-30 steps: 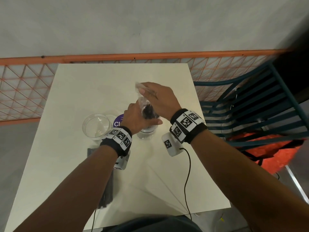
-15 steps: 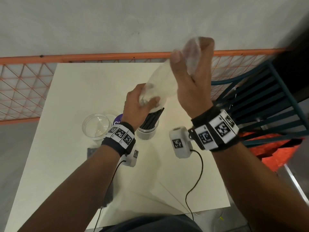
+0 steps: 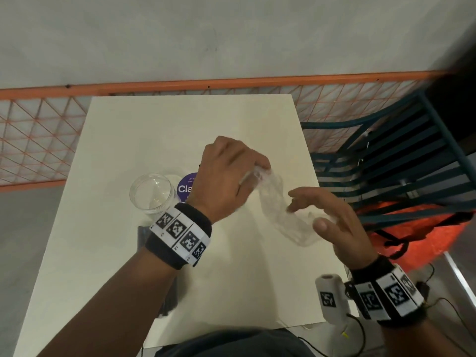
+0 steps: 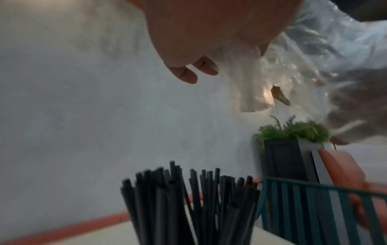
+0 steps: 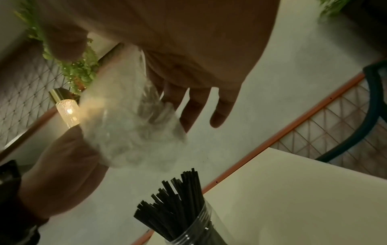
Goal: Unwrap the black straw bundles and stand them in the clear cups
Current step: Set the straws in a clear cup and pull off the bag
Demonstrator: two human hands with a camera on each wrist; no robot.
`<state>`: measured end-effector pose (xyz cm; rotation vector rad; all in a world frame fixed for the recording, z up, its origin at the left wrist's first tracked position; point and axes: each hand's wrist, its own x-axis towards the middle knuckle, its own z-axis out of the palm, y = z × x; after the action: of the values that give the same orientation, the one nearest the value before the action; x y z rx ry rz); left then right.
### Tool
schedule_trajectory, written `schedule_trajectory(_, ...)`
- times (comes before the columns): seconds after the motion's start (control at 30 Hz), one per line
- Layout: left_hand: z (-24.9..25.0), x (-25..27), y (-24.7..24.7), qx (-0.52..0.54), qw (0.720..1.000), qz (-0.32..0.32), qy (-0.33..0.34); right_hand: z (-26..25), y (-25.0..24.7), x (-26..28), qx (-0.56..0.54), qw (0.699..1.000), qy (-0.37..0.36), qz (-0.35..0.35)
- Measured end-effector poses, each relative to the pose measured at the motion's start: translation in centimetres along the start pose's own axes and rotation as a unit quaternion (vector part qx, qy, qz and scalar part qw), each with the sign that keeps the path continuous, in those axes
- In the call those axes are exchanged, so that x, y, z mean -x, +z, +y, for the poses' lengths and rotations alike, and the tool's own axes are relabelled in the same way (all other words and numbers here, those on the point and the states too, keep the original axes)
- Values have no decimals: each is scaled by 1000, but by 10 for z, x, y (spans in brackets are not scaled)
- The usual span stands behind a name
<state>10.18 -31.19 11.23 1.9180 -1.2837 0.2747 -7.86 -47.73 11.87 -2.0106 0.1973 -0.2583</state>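
My left hand (image 3: 253,173) hovers over the table (image 3: 128,140) and pinches one end of the empty clear plastic wrapper (image 3: 280,215). The wrapper's other end lies across my right hand (image 3: 316,212), whose fingers are nearly straight and whose thumb is apart from them. Unwrapped black straws (image 4: 188,207) stand in a clear cup (image 5: 199,232) below both hands; my left hand hides them in the head view. An empty clear cup (image 3: 152,193) stands to the left. Another dark wrapped straw bundle (image 3: 170,300) lies partly under my left forearm.
A purple round label (image 3: 186,189) lies between the empty cup and my left hand. A teal slatted chair (image 3: 386,163) stands right of the table, with an orange bag (image 3: 425,235) beneath it. An orange mesh fence (image 3: 38,140) runs behind.
My right hand pulled the wrapper up off the straws, then came down to the right and loosened. My left hand left the straws in the cup and took the wrapper's end.
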Motion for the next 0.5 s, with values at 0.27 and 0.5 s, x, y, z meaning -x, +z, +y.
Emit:
schedule_trajectory(0.27,37,54,25,-70,986,-128,82,13,25,5,70,989,75,-106)
schedule_trajectory(0.5,19,121,40,-39,963,-252,-82,73,59,26,259,939,165,-154)
